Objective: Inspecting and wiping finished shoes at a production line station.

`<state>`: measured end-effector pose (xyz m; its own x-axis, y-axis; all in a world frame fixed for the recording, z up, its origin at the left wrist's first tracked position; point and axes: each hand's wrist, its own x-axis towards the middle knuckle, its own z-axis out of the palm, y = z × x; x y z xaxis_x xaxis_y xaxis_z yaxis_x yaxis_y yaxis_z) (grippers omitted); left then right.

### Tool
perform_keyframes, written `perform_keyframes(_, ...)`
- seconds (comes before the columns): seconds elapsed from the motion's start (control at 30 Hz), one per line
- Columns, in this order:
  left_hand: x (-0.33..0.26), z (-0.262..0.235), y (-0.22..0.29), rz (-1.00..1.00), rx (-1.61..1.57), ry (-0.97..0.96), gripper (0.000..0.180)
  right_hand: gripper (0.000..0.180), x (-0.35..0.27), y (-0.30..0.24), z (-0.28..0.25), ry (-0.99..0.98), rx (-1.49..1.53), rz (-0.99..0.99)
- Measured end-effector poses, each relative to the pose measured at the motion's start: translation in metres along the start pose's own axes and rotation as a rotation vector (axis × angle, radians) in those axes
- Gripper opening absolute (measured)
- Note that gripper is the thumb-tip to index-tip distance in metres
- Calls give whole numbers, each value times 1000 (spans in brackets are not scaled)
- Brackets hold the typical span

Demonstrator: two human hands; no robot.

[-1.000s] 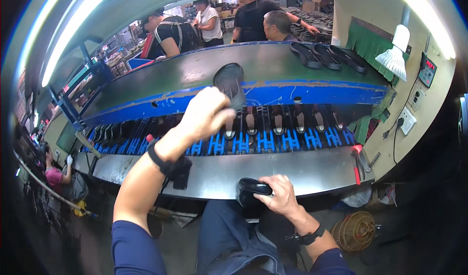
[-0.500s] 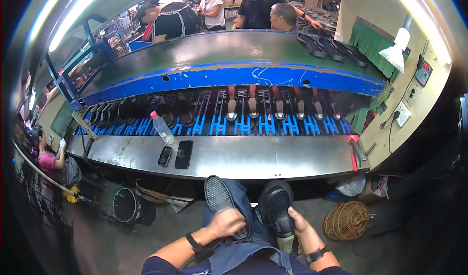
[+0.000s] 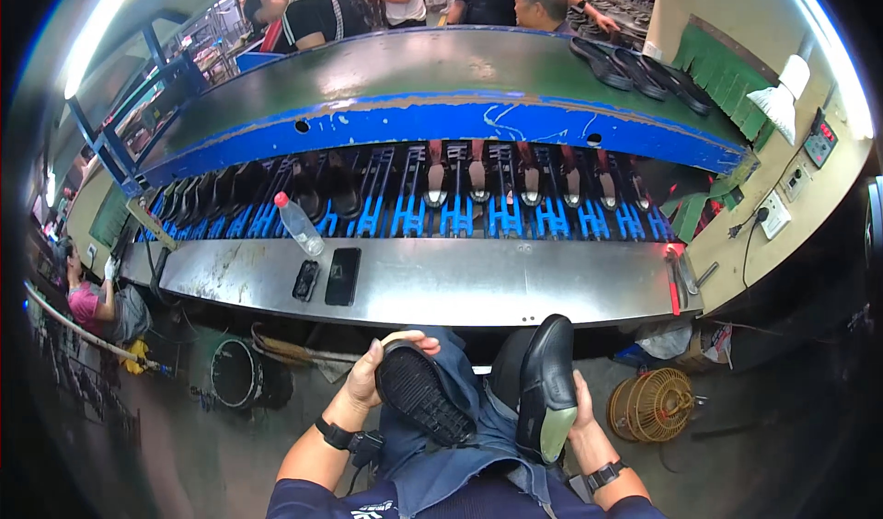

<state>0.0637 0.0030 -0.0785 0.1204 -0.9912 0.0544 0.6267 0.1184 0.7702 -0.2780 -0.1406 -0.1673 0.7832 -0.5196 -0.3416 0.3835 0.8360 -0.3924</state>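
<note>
A black shoe sole [image 3: 418, 392] with a ribbed face lies tilted above my left thigh. My left hand [image 3: 370, 372] is closed round its toe end, fingers over the far edge and thumb alongside. Over my right thigh stands a black shoe [image 3: 546, 367], toe pointing away, its smooth upper partly turned to view. A pale green part [image 3: 556, 434] shows at its heel end. My right hand [image 3: 581, 410] grips this shoe from the right side, with most fingers hidden behind it. I cannot tell whether the left sole has an upper beneath it.
A metal ledge [image 3: 441, 284] crosses in front of my knees, with a bottle [image 3: 300, 224], a phone [image 3: 343, 276], a small black object [image 3: 306, 280] and red-handled tools [image 3: 673, 280]. Beyond are a blue rack [image 3: 460, 215] with shoes and a green conveyor [image 3: 395, 68]. A bucket [image 3: 236, 374] and wicker basket [image 3: 651, 405] flank me.
The right-hand shoe has turned from showing its sole to showing its upper side. My left hand has moved from the sole's near end to its toe, and the sole has tilted.
</note>
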Motion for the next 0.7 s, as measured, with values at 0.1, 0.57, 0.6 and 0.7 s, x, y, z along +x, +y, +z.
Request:
perform_keyframes(0.1,-11,2,-5,21,-108,164,80,90,21,5,29,-184,115,52)
perform_keyframes(0.57,25,53,3,-8,434,53,70,98,8,8,83,-591,-696,152)
perform_keyframes(0.6,25,57,3,-18,424,60,70,94,2,11,84,-568,-677,126)
perform_keyframes(0.7,27,68,0,-16,480,25,69,90,-5,11,83,-525,-696,39)
